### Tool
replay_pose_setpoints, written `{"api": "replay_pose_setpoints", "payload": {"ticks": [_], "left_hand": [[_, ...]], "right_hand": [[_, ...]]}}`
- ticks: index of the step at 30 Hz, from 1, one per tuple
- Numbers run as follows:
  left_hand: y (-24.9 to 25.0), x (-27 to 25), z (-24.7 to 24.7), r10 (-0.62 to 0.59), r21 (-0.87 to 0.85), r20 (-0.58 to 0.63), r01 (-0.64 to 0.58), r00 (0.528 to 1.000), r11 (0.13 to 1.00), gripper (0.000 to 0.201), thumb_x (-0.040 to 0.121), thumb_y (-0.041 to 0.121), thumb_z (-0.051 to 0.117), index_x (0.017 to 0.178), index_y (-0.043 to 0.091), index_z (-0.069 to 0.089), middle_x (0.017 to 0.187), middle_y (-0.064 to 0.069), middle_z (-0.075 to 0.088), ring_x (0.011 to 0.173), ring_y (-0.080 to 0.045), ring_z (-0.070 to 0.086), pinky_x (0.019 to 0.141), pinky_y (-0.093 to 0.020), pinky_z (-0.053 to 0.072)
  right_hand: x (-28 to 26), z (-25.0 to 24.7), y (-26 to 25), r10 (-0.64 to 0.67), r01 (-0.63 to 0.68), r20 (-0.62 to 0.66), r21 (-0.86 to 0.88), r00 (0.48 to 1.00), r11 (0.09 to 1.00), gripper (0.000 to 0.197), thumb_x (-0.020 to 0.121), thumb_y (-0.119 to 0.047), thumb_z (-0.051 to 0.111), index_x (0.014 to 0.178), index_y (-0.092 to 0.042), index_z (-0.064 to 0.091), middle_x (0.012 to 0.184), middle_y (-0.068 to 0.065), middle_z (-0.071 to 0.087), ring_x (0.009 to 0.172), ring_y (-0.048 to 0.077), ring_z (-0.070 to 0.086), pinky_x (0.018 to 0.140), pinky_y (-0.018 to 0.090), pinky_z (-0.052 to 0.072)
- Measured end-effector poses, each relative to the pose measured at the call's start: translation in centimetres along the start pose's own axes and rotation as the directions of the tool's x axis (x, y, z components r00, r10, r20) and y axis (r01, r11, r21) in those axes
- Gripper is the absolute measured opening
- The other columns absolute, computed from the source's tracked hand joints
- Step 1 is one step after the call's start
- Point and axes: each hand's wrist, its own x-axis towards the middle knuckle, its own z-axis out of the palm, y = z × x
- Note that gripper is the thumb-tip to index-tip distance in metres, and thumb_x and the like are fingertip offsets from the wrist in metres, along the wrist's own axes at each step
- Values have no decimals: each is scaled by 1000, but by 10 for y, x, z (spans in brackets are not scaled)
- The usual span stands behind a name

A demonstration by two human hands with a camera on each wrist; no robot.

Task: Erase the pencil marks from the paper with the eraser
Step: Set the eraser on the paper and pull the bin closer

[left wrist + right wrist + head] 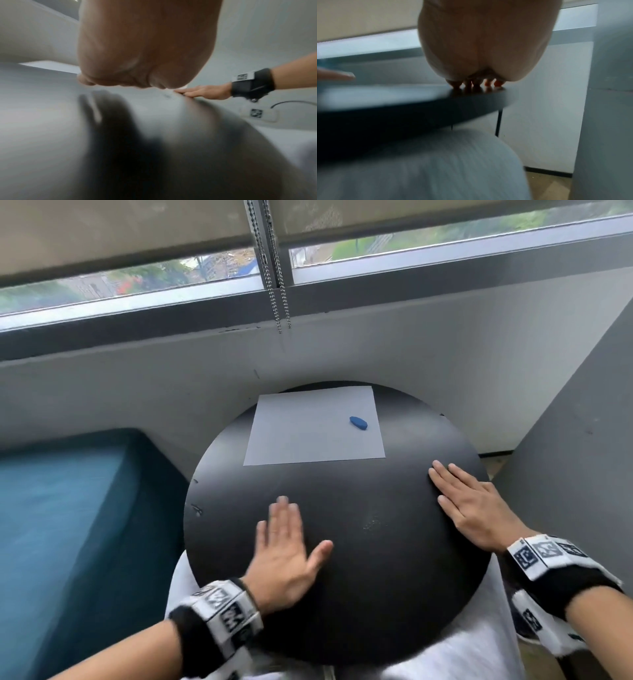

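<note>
Both hands lie flat with fingers straight on the round black table (342, 594), holding nothing: the left hand (286, 549) near the front edge, the right hand (476, 505) at the right edge. The paper (308, 433) lies toward the far edge, and the blue eraser (358, 422) rests on its right part. No pencil marks are discernible from here. Nothing pins the loose sheet, so rubbing one-handed would likely drag or crease it, and a careless reach could knock the small eraser off.
</note>
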Motion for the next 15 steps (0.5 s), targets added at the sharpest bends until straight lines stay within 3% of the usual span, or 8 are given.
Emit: {"api": "replay_pose_setpoints", "payload": {"ticks": [3, 7, 9, 11, 12, 15], "left_hand": [[-47, -1, -6, -184, 17, -29, 185, 982, 983, 99, 89, 73, 11, 150, 5, -26, 151, -10, -43, 140, -21, -39, 118, -43, -19], [-31, 6, 5, -230, 31, -63, 233, 971, 972, 98, 94, 71, 17, 150, 3, -25, 155, -20, -36, 143, -31, -34, 116, -48, -19], [0, 12, 13, -146, 43, -51, 149, 988, 988, 104, 86, 80, 3, 149, 4, -27, 151, -21, -40, 138, -32, -41, 108, -46, -30], [37, 19, 20, -3, 27, -41, 4, 999, 1000, 121, 59, 89, -26, 147, 5, -30, 144, -18, -47, 130, -31, -49, 98, -44, -41], [55, 23, 23, 67, 19, -24, -66, 997, 998, 126, 49, 88, -33, 145, 7, -31, 142, -16, -48, 128, -30, -50, 96, -43, -42], [100, 29, 27, 269, 16, 67, -271, 961, 963, 119, 55, 84, -19, 149, 12, -27, 149, -12, -44, 135, -24, -46, 107, -45, -35]], "right_hand": [[-3, 6, 1, -37, 35, -24, -71, 999, 997, 69, 81, -54, -13, 148, -34, -12, 155, -22, -16, 145, -2, -13, 116, 25, -1], [-3, 9, 0, -24, 21, -34, -91, 999, 996, 69, 78, -53, -17, 145, -35, -19, 155, -22, -22, 142, -4, -19, 117, 28, -12], [-4, 11, 0, -16, 12, -40, -99, 999, 995, 71, 79, -52, -16, 148, -33, -16, 155, -21, -20, 142, -4, -19, 117, 29, -13], [-5, 11, -1, -9, 4, -48, -109, 999, 994, 73, 80, -51, -15, 151, -32, -12, 156, -21, -20, 142, -4, -19, 118, 29, -12], [-5, 11, -2, -7, 2, -50, -109, 999, 994, 74, 80, -50, -15, 151, -32, -11, 156, -21, -20, 142, -4, -19, 118, 29, -12], [-4, 13, -4, -3, -5, -65, -112, 998, 994, 76, 80, -50, -15, 152, -30, -9, 157, -18, -19, 142, -3, -18, 120, 31, -10]]}}
